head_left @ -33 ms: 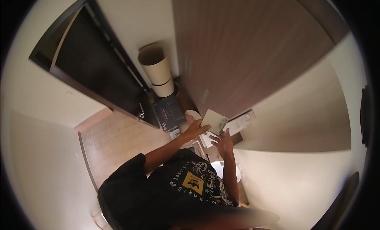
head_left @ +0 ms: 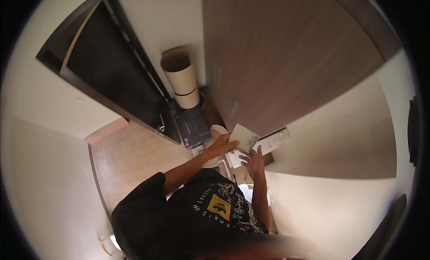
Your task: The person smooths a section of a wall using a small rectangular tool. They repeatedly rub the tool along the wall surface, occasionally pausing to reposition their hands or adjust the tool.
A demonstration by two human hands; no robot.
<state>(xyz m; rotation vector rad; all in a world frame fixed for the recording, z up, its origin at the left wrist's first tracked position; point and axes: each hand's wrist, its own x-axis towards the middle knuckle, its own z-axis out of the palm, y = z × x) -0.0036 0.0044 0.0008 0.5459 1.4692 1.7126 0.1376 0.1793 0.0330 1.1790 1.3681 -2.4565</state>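
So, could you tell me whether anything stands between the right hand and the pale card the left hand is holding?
Nothing visible does. The left hand grips the pale card at its near edge, and the right hand is open just below it, with only a bare gap between its fingers and the card.

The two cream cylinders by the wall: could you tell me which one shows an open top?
The taller upper cylinder shows its dark open mouth; the shorter one sits beneath it, top covered.

I'm seeing a dark box [head_left: 193, 127] with a red round label lying below the pale cylinder [head_left: 180, 76]. White flat packages [head_left: 271, 142] are lying right of that cylinder.
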